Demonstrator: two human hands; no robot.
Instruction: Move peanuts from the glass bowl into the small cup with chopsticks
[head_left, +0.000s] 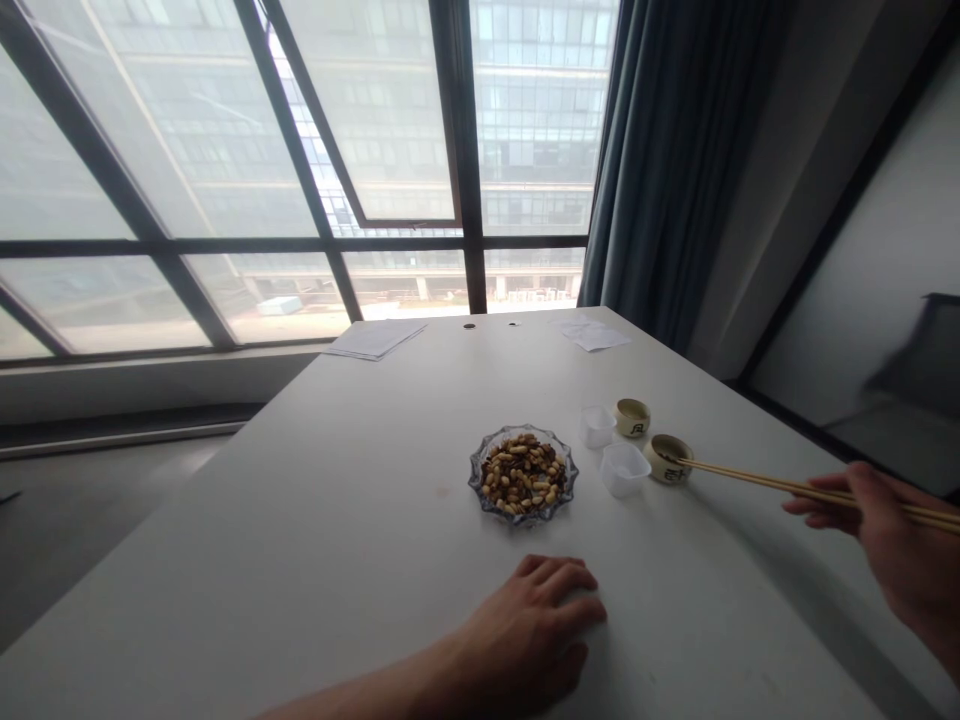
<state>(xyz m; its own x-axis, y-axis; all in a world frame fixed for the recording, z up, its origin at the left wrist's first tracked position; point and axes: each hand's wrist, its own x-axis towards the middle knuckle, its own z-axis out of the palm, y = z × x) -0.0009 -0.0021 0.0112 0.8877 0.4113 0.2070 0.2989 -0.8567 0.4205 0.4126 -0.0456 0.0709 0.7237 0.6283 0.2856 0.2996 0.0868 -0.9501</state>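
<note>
Head view: right hand (pixel 896 545) around chopsticks (pixel 780 485)

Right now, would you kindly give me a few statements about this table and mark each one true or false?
1. A cut-glass dish holds a heap of peanuts. True.
2. The right hand holds a pair of wooden chopsticks. True.
3. The chopstick tips are in the cut-glass dish. False: they are at the nearer ceramic cup.
4. The left hand rests on the white table with nothing in it. True.
5. Two plastic cups stand to the left of the dish. False: the clear plastic cups stand to its right.
</note>
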